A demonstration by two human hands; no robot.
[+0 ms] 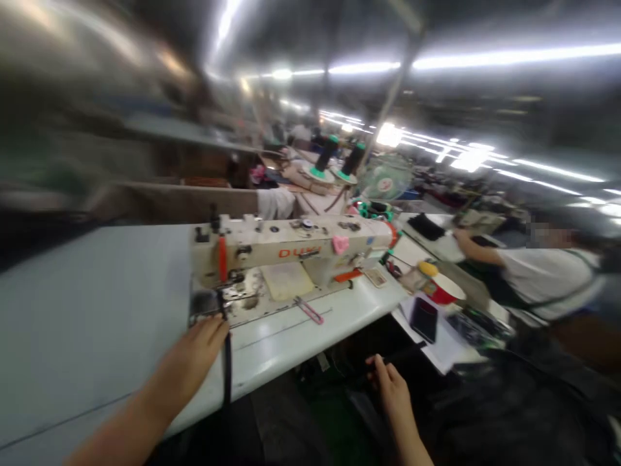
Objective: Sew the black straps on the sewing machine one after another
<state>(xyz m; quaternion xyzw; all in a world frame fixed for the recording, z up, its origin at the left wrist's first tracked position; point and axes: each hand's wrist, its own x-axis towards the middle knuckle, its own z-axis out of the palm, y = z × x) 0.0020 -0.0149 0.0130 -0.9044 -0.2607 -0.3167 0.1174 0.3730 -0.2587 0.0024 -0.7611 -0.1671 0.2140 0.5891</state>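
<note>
A white sewing machine (291, 249) stands on a white table (272, 346). My left hand (206, 340) lies at the needle end of the machine, its fingers closed on a narrow black strip (228, 372). The strip runs from near the presser foot over the table's front edge. Over the dark area below the table, my right hand (385, 378) is closed, with dark material at its fingertips; what exactly it holds is too blurred to make out. Pink-handled thread snips (310, 310) lie on the table beside the machine bed.
Dark thread cones (352, 162) stand behind the machine, near a green fan (387, 178). At the right are a phone (424, 319) on paper, a red and white roll (445, 288) and dark fabric (524, 401). Another person (538, 275) sits farther right.
</note>
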